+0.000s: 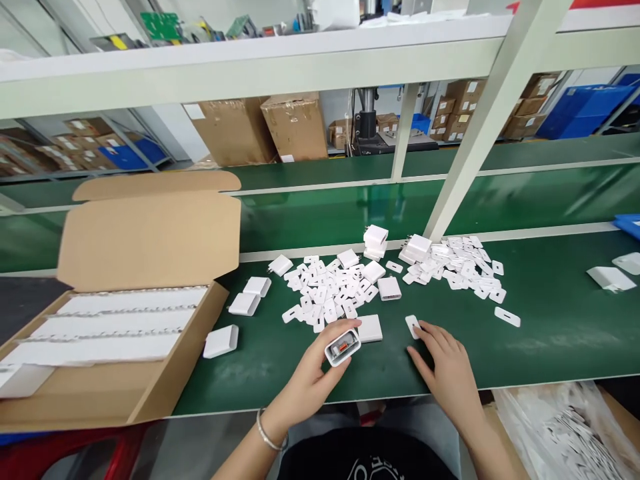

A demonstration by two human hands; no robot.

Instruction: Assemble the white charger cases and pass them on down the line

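My left hand [313, 375] is closed around a white charger housing [343, 345], its open end with an orange part inside turned up toward me. My right hand [447, 370] lies on the green table [550, 333] with fingers stretched, the fingertips touching a small white end cap [413, 326]. Another white housing [370, 328] lies flat just beside the held one. A heap of several small white caps [327, 290] sits behind my hands, and a second heap [463, 270] lies further right.
An open cardboard box [100, 380] with white sheets inside stands at the left. Loose white housings [221, 341] lie between box and heap; more rest at the far right [610, 278]. A slanted frame post [480, 133] rises behind the heaps. A green conveyor belt [325, 213] runs beyond.
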